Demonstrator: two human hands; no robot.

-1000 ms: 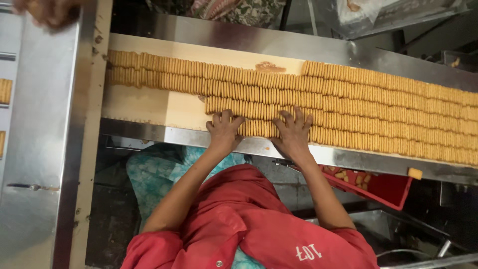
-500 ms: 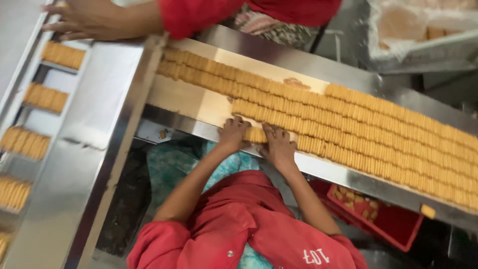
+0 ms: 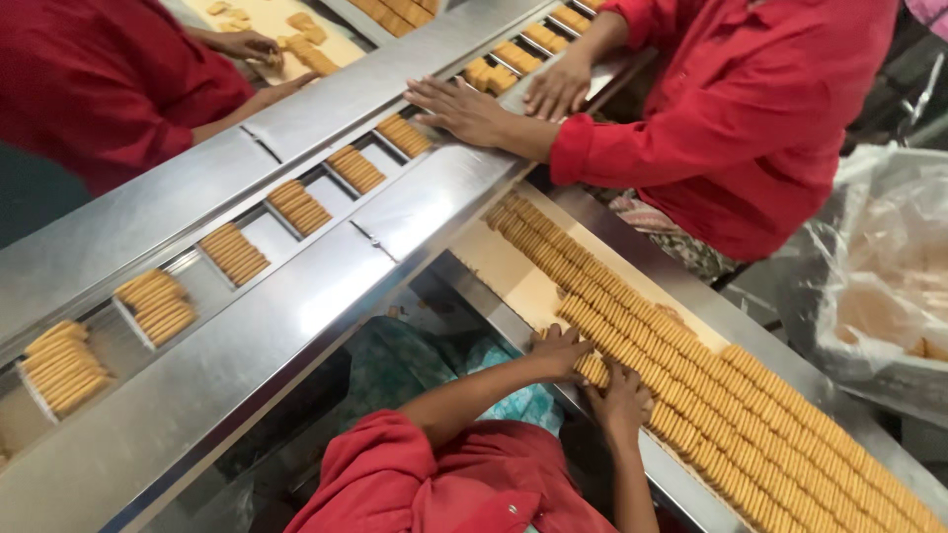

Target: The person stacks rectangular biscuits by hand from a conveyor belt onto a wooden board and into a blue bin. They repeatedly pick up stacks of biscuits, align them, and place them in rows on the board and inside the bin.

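**A:** anything different from a sec ago?

**B:** not much. Both hands stay on the biscuit rows (image 3: 750,415) on the belt (image 3: 513,276), lower middle of frame. The left hand (image 3: 561,352) is curled over the row's end, can't tell if it's gripping. The right hand (image 3: 624,400) lies flat and spread on top. A co-worker's hands (image 3: 464,109) show up top now

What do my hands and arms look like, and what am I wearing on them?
The left hand and right hand are bare, without gloves. The forearms are uncovered below a red sleeve. No watch or ring shows.
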